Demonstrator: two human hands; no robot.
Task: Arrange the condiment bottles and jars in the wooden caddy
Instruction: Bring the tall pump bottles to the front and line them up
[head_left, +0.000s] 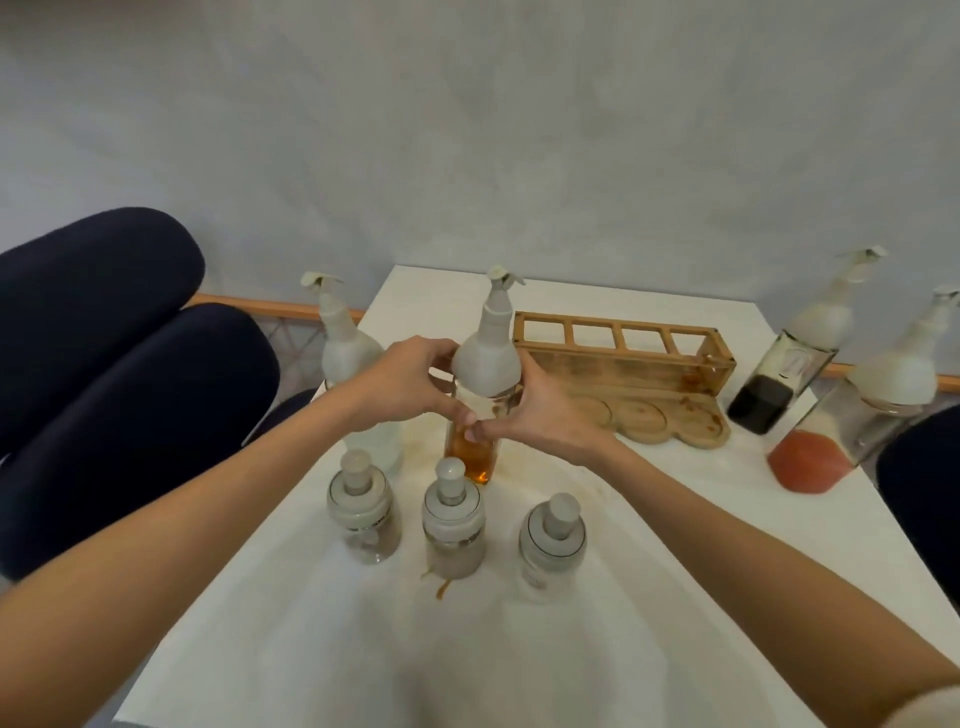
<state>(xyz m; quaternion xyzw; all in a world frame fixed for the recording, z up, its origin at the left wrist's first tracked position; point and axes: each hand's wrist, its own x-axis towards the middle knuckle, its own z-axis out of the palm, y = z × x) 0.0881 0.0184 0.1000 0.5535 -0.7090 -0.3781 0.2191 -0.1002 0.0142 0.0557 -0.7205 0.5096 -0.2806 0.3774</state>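
While both hands close around one pump bottle, the wooden caddy (628, 374) stands empty at the back right of the white worktop (332, 649); its railed back and the round recesses of its base are bare, with orange-brown stains at the right end. Left hand (400, 384) wraps the amber-liquid bottle (480, 415) just under its white shoulder, fingers curled on the glass; right hand (545, 410) presses the opposite side, fingertips meeting the left thumb in front of the bottle; each grip is thus clamped on this bottle, which stands upright on the worktop, just left of the caddy. A pump bottle of pale liquid (358, 389) stands behind the left forearm, near the left edge. Three small lidded jars form a row in the foreground: left jar (363, 514), middle jar (452, 525), right jar (551, 545), each with a grey knobbed lid and clear of its neighbours; a brown smear marks the worktop beside the middle jar. At the far right, a dark-liquid pump bottle (779, 384) and a red-liquid pump bottle (852, 431) appear tilted by the wide lens, both well apart from the hands. Dark blue cushions (104, 374) lie to the left of the worktop.
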